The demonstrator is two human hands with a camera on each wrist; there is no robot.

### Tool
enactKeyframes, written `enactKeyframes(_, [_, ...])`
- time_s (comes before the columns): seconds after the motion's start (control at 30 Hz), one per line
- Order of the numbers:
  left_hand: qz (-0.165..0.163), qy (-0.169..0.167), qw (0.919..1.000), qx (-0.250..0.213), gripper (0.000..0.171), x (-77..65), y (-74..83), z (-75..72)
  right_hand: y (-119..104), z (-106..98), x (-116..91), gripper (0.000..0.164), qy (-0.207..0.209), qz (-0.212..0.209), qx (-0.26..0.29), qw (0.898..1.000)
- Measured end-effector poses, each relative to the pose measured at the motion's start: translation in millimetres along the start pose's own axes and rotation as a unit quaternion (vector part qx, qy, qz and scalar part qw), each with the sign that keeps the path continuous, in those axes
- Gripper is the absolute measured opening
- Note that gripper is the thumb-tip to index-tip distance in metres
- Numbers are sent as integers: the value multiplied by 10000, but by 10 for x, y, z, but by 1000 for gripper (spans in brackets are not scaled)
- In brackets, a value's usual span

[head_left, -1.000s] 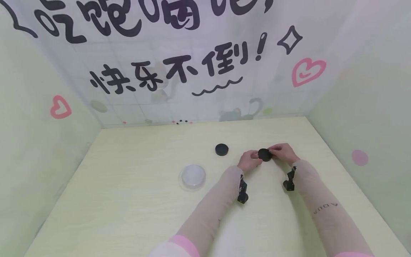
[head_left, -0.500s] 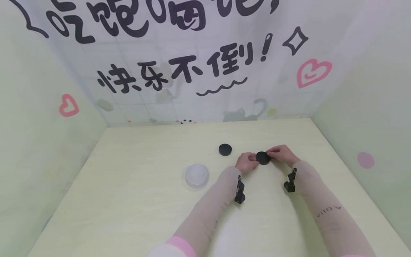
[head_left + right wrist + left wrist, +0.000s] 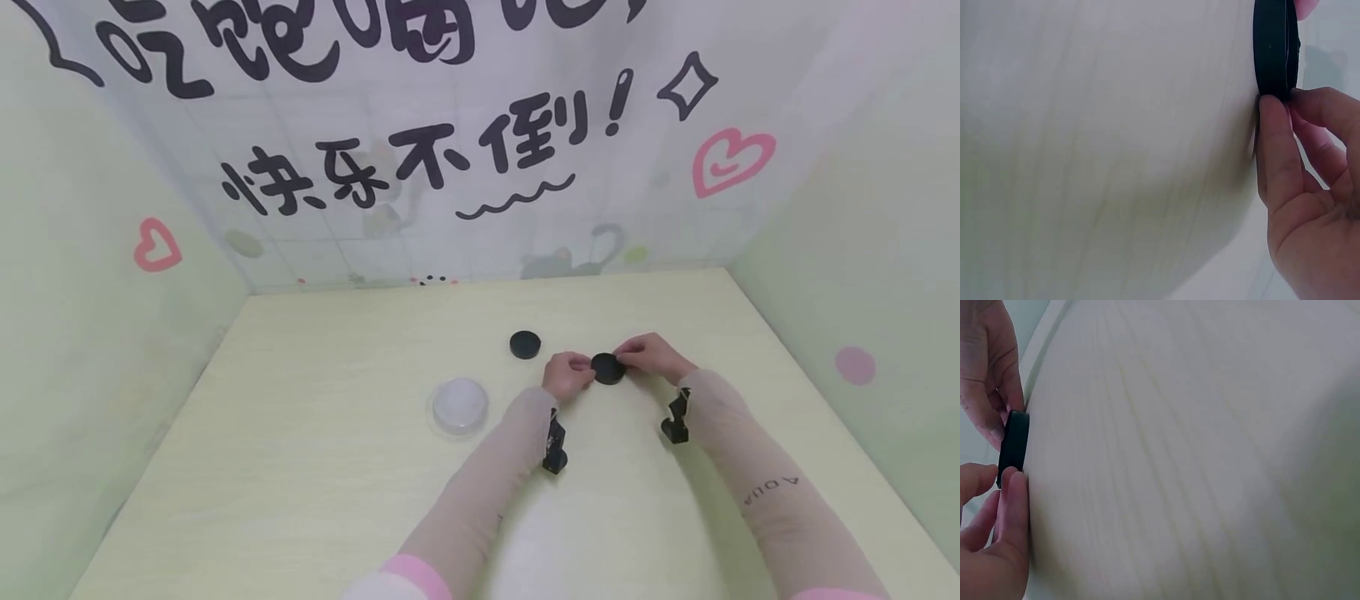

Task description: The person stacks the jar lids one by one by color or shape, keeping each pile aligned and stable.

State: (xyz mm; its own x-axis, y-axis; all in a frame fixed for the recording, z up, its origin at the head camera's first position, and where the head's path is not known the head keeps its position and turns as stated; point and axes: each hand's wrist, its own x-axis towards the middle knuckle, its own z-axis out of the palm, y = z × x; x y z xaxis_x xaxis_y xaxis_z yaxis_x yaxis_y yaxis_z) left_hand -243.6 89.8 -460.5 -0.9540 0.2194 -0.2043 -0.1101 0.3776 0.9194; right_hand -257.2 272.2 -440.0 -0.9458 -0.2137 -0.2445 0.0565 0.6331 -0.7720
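Note:
A flat black disc [image 3: 607, 368] with a thick rim is at the right part of the table. In the right wrist view, a thin seam runs round the black disc [image 3: 1271, 50] near one face. My right hand [image 3: 651, 354] pinches its right edge between thumb and fingers. At the opposite edge, my left hand [image 3: 567, 375] holds it with thumb and fingertips, seen closer in the left wrist view, where the black disc [image 3: 1015, 440] sits between both hands. A second black disc [image 3: 525, 344] lies to the left and slightly farther back.
A round whitish container [image 3: 460, 406] with a clear rim is on the table, left of the left forearm. Pale walls stand at the back and both sides of the wooden table [image 3: 300, 450]. Each wrist bears a black camera mount [image 3: 555, 446].
The left fingers have closed in on the disc's left edge. Both hands and the disc have shifted slightly left. The second disc and the whitish container stay put; the head view shifted a little.

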Motion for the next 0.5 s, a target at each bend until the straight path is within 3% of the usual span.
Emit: enactKeyframes(0.5, [96, 433, 9990, 111, 22, -2, -36, 48, 15, 35, -31, 25, 153, -208, 142, 9996])
